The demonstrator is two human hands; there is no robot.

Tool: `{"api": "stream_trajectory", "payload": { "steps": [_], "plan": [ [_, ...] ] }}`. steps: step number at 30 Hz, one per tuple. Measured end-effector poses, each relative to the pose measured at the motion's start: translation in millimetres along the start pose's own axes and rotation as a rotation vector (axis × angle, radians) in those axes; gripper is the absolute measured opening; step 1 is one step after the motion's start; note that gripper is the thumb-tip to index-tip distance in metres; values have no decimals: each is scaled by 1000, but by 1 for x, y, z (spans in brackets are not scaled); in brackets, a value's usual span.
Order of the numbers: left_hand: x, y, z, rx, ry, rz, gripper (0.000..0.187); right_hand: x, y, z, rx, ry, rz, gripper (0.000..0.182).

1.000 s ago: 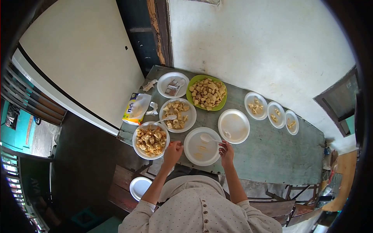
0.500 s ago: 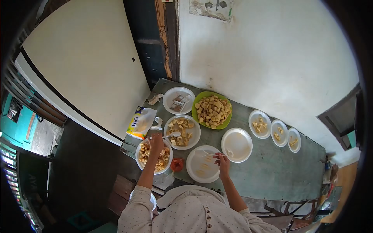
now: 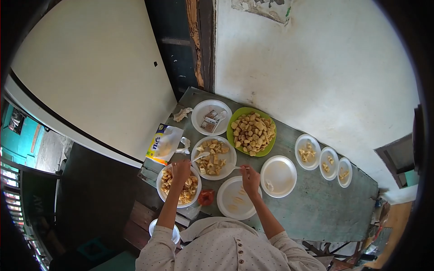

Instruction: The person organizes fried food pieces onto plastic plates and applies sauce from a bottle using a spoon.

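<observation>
My left hand (image 3: 181,170) is closed above a white plate of browned food pieces (image 3: 186,192). It grips a white plastic spoon (image 3: 202,156), whose bowl reaches over the neighbouring plate of paler food chunks in liquid (image 3: 212,158). Fingers pinched, my right hand (image 3: 250,178) holds a thin white plastic utensil (image 3: 238,167). Its end points left at the right rim of the chunk plate; whether it is a fork or spoon cannot be made out. Below that hand lies a white plate (image 3: 228,205) with a few pale strips on it.
A green bowl (image 3: 234,148) heaped with pale chunks and a white plate with sachets (image 3: 197,128) stand at the back. Another white plate (image 3: 282,169) and three small plates (image 3: 309,163) sit rightward. A printed pouch (image 3: 163,144) and red plastic item (image 3: 206,197) are at left.
My right hand has moved up and left, carrying its utensil from above the plate of strips to the rim of the chunk plate. My left hand stays nearly in place with the spoon.
</observation>
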State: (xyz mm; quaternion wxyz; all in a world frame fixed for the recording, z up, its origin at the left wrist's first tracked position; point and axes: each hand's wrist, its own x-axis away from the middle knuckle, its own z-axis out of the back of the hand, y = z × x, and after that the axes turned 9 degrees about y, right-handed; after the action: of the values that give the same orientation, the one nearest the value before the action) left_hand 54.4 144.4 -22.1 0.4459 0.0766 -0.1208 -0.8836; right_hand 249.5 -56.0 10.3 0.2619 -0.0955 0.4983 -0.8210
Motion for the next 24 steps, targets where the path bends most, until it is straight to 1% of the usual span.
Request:
{"api": "stream_trajectory", "payload": {
  "steps": [1,2,4,6,8,9,11,13,15,17,18,19,20,21,22,23,24],
  "plan": [
    [5,0,2,105,10,7,14,-3,-6,0,107,19,44,18],
    [9,1,4,210,22,14,15,-6,-4,-3,106,14,40,18],
    [16,6,6,238,34,19,16,-12,4,-9,159,42,91,19],
    [21,10,8,262,47,26,16,-14,10,-16,142,66,112,18],
    [25,14,12,270,125,22,18,-13,16,-20,126,90,134,18],
    [26,16,15,267,125,26,18,-12,19,-23,89,100,109,18],
    [28,18,22,254,63,77,20,-12,28,-26,50,107,85,17],
    [29,17,23,247,61,64,21,-9,36,-31,-146,66,-154,18],
    [31,18,25,242,62,45,21,-6,42,-36,-186,58,-172,19],
    [35,25,28,227,119,21,21,-2,46,-40,-222,55,-186,20],
    [36,27,27,228,121,17,21,2,47,-43,-300,34,-216,20],
    [37,28,25,239,79,26,20,3,50,-46,-379,16,-244,20],
    [37,29,23,250,36,34,20,5,54,-48,-382,22,-240,20],
    [38,29,20,250,41,27,20,6,57,-50,-468,27,-307,20],
    [38,30,18,236,1,29,19,7,61,-53,-555,32,-374,21],
    [37,30,17,221,-39,31,18,7,66,-55,-560,38,-369,21],
    [38,30,16,221,-35,23,18,8,70,-55,-611,22,-388,22]
  ]
}}
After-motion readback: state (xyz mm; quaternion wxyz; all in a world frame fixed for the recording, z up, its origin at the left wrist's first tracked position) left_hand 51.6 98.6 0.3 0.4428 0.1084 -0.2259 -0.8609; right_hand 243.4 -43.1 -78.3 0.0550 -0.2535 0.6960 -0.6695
